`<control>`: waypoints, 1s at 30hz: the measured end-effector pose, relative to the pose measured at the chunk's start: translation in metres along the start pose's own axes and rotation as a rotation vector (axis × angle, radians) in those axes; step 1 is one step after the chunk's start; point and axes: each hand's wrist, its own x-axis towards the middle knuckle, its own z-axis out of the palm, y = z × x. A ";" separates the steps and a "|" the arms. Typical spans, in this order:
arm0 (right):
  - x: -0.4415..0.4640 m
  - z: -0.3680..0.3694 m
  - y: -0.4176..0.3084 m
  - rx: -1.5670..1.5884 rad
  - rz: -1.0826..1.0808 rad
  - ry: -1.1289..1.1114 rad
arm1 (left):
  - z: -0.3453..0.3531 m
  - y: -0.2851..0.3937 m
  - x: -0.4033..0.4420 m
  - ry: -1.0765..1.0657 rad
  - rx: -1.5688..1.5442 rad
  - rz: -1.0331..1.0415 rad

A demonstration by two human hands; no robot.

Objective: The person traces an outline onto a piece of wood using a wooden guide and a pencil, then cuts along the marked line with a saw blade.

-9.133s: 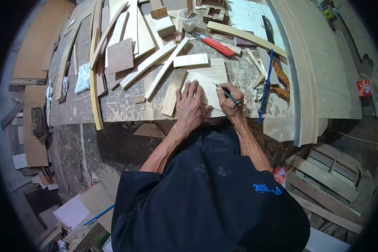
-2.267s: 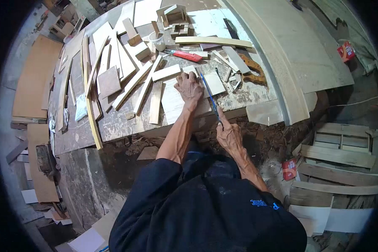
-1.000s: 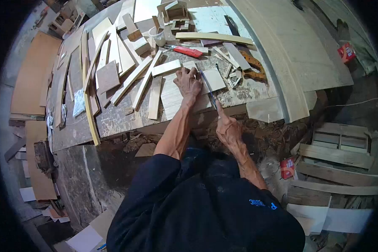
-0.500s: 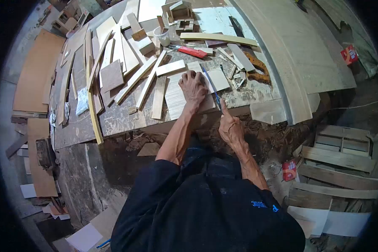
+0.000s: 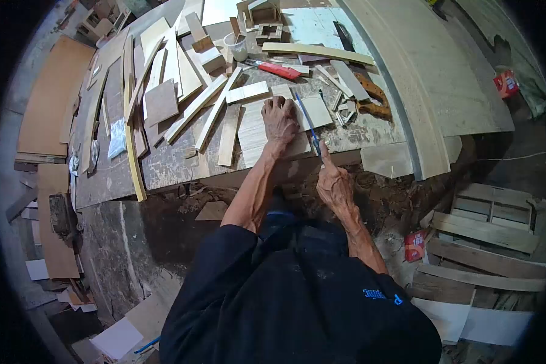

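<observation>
My left hand [image 5: 281, 121] presses down with curled fingers on a pale wooden piece [image 5: 283, 91] lying on a light wood-grain board [image 5: 253, 134] near the bench's front edge. My right hand [image 5: 335, 184] is closed around the near end of a slim blue saw [image 5: 306, 119], its index finger stretched along the tool. The saw's long thin body points away from me, across the thin pale panel [image 5: 318, 111] just right of my left hand. Its cutting edge is too small to make out, and my right fingers hide the grip.
Wood strips [image 5: 195, 109] crowd the workbench [image 5: 170, 173] to the left. Beyond my hands are a red-handled cutter [image 5: 280, 70] and a white cup [image 5: 236, 47]. A wooden-handled saw [image 5: 373, 100] lies to the right, beside a long metal-edged board [image 5: 400, 79].
The view has shifted slightly. Both hands keep nearly the same places and grips, and the blue saw has moved only a little along its length, if at all.
</observation>
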 end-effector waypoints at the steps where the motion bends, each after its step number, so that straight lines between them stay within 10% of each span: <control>1: 0.000 0.001 0.000 -0.009 -0.004 0.002 | 0.000 0.000 0.000 0.011 -0.002 0.001; 30: -0.003 -0.016 -0.006 0.105 0.021 0.038 | 0.002 -0.003 -0.002 0.009 0.008 0.000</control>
